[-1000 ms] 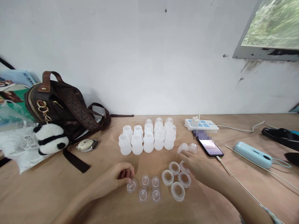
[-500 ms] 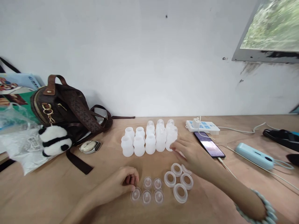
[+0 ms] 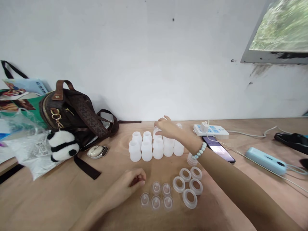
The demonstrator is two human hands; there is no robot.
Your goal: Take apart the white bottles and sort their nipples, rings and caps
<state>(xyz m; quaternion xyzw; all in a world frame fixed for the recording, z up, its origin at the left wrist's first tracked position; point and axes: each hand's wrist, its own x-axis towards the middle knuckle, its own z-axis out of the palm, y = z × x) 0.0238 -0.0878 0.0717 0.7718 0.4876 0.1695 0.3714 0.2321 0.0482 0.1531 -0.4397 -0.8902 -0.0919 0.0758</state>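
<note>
My right hand (image 3: 166, 127) reaches over the bottles, its thumb and fingers closed around the clear domed top of a baby bottle (image 3: 157, 130) in the back row. More white bottle bodies (image 3: 147, 151) stand upright in two rows; the left ones have open necks. My left hand (image 3: 134, 181) rests on the table with loosely curled fingers, nothing visible in them. Just right of it lie several clear bottle nipples (image 3: 156, 202). Several translucent collar rings (image 3: 190, 198) lie flat farther right. Under my right wrist is a small clear stack (image 3: 192, 159), partly hidden by the bracelet.
A brown backpack (image 3: 74, 112) with a panda charm (image 3: 64, 146) and a plastic bag (image 3: 31, 154) sit at left, near a beige mouse (image 3: 95, 151). On the right are a power strip (image 3: 214, 131), a phone (image 3: 218, 150), cables and a light-blue device (image 3: 266, 161).
My right hand has moved left and back, from the front right bottle to the back-row bottle. My left hand now lies apart from the nipples. The view has shifted slightly.
</note>
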